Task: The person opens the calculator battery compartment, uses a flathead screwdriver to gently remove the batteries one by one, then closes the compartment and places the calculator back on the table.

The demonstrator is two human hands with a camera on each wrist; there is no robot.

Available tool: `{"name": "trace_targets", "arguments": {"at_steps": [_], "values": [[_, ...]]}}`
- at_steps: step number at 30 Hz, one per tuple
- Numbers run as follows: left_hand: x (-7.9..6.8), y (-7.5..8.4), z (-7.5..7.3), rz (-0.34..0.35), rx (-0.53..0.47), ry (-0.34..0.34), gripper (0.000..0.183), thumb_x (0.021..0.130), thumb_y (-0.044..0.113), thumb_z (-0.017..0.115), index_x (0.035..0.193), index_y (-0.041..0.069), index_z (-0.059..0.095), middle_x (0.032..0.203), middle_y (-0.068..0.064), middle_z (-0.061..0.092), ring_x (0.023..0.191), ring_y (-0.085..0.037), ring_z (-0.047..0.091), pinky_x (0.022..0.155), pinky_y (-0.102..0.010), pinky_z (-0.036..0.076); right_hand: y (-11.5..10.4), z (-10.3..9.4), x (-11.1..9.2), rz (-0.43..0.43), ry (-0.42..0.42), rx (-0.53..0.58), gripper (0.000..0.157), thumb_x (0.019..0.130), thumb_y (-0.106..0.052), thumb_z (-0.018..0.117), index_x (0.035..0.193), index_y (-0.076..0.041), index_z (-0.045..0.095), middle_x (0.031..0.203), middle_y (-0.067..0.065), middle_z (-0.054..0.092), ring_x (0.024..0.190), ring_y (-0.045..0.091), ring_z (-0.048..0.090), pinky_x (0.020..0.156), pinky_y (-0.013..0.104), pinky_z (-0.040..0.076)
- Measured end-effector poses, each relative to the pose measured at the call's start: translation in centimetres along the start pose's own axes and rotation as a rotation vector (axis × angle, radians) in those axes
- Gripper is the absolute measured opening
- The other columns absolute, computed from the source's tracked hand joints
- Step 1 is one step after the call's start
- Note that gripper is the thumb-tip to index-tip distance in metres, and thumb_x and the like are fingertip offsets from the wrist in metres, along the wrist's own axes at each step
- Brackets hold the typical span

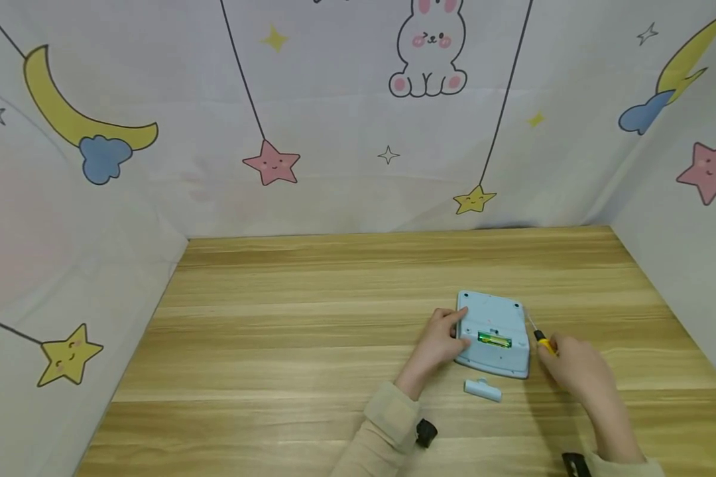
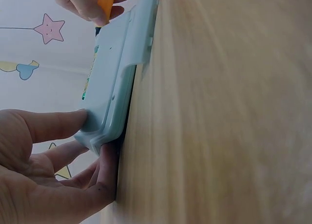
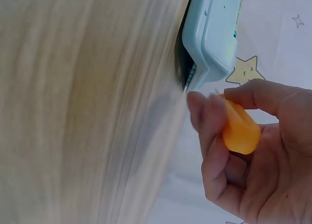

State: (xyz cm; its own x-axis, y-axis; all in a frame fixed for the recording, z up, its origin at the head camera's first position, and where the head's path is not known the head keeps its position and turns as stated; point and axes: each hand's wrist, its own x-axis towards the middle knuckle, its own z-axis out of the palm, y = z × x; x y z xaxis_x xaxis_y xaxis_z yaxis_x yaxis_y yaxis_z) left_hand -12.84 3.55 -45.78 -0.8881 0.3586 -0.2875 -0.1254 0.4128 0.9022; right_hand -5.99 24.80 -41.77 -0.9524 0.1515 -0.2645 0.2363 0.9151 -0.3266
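A light blue calculator (image 1: 490, 361) lies face down on the table, its battery compartment uncovered and a green battery (image 1: 494, 340) inside. My left hand (image 1: 437, 343) grips its left edge, with the thumb on the back and fingers at the side and beneath, as the left wrist view shows. At the opposite edge, my right hand (image 1: 579, 368) holds a screwdriver (image 1: 545, 343) by its yellow-and-black handle. The thin shaft points toward the calculator's far right corner; whether the tip touches it, I cannot tell. In the right wrist view the orange-yellow handle end (image 3: 242, 134) sits between thumb and fingers.
A small light blue battery cover (image 1: 482, 390) lies just in front of the calculator. The wood-grain table (image 1: 286, 331) extends to the left. White cloth walls (image 1: 334, 106) with printed stars, moons and a rabbit stand around the back and sides.
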Motion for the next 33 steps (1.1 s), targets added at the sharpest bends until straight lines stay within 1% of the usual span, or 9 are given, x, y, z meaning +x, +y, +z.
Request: {"name": "trace_targets", "arguments": {"at_steps": [5,9,14,17,21,23,29,33], "values": [[0.0,0.0,0.0,-0.002,-0.008,0.002,0.061,0.083,0.001,0.069,0.139,0.014,0.051,0.132,-0.006,0.048,0.089,-0.011,0.044,0.071,-0.017,0.036,0.1,0.2,-0.2,-0.022,0.033,0.025,0.032,0.097,-0.026,0.042,0.073,-0.007,0.051,0.061,0.004,0.048,0.058,0.020,0.044,0.051,0.031,0.030],[0.0,0.0,0.0,-0.003,-0.024,0.000,0.061,0.083,0.000,0.068,0.140,0.014,0.051,0.132,-0.006,0.047,0.089,-0.010,0.044,0.070,-0.017,0.036,0.2,0.3,-0.5,-0.042,0.064,0.050,0.032,0.098,-0.024,0.039,0.078,-0.004,0.052,0.063,0.005,0.046,0.059,0.020,0.042,0.052,0.031,0.030],[0.0,0.0,0.0,0.005,-0.015,-0.003,0.061,0.083,0.000,0.068,0.140,0.014,0.051,0.131,-0.006,0.048,0.087,-0.010,0.043,0.069,-0.017,0.035,0.2,0.0,-0.9,-0.043,0.041,0.104,0.036,0.100,-0.026,0.036,0.092,0.002,0.057,0.071,0.008,0.051,0.065,0.022,0.046,0.056,0.031,0.033],[0.1,0.0,0.0,0.009,-0.010,-0.004,0.061,0.083,0.001,0.068,0.140,0.014,0.051,0.131,-0.006,0.048,0.087,-0.009,0.043,0.068,-0.016,0.035,0.1,-0.3,-1.2,-0.035,0.028,0.115,0.036,0.100,-0.027,0.036,0.096,0.002,0.057,0.075,0.009,0.053,0.068,0.023,0.048,0.058,0.031,0.033],[0.1,0.0,0.1,0.008,-0.018,-0.004,0.061,0.083,0.000,0.068,0.140,0.014,0.051,0.131,-0.006,0.048,0.087,-0.009,0.044,0.068,-0.016,0.036,0.0,-0.5,-1.8,-0.028,0.006,0.128,0.033,0.101,-0.029,0.037,0.089,-0.004,0.056,0.070,0.005,0.050,0.063,0.020,0.045,0.055,0.031,0.032],[0.0,0.0,0.1,0.006,-0.023,-0.004,0.061,0.083,0.000,0.068,0.140,0.014,0.051,0.131,-0.006,0.048,0.088,-0.009,0.044,0.069,-0.016,0.036,-0.1,-0.6,-2.1,-0.030,-0.007,0.134,0.033,0.101,-0.030,0.038,0.087,-0.005,0.056,0.068,0.004,0.049,0.061,0.018,0.043,0.054,0.031,0.031],[0.0,0.0,0.1,0.004,-0.018,-0.002,0.061,0.083,0.000,0.067,0.140,0.014,0.051,0.131,-0.006,0.048,0.088,-0.010,0.044,0.069,-0.016,0.036,-0.4,-0.9,-2.9,-0.059,-0.019,0.124,0.032,0.101,-0.030,0.042,0.088,-0.006,0.058,0.068,0.002,0.049,0.062,0.017,0.042,0.055,0.030,0.031],[0.0,0.0,0.1,0.005,-0.015,-0.002,0.061,0.083,0.000,0.067,0.140,0.014,0.051,0.130,-0.006,0.048,0.087,-0.010,0.043,0.068,-0.017,0.035,-0.6,-1.1,-3.2,-0.069,-0.025,0.113,0.031,0.100,-0.030,0.043,0.085,-0.007,0.057,0.066,0.001,0.045,0.061,0.017,0.040,0.054,0.029,0.030]]}}
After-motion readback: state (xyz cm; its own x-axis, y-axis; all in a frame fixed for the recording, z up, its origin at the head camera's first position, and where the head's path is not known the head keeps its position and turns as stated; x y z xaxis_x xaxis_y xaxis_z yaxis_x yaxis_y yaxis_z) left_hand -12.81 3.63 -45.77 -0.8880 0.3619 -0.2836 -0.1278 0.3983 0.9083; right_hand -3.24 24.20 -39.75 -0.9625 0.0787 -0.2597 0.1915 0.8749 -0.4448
